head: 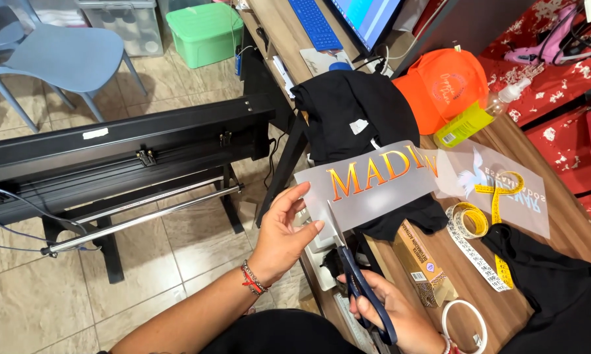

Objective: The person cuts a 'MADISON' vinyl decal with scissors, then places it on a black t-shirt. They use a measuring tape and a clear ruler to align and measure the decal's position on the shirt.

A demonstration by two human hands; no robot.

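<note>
A: What is found around the hands, starting with the biggest thing?

B: A long black machine on a stand (125,141) is seen to the left of the left hand (284,231). The wooden bench (567,226) extends to the right of both hands, and a black garment (364,108) is spread just beyond them.

A: And what is being held?

B: A translucent transfer sheet with orange letters (367,183) is pinched at its near-left edge by the left hand, thumb on top. The blue-handled scissors (354,275) are gripped by the right hand (397,314), fingers through the loops, blades parted at the sheet's lower edge.

A: How is the cut best done?

B: The sheet should be kept taut and flat, and the blades steered well clear of the letters. A yellow tape measure (482,219) lies to the right, apart.
</note>
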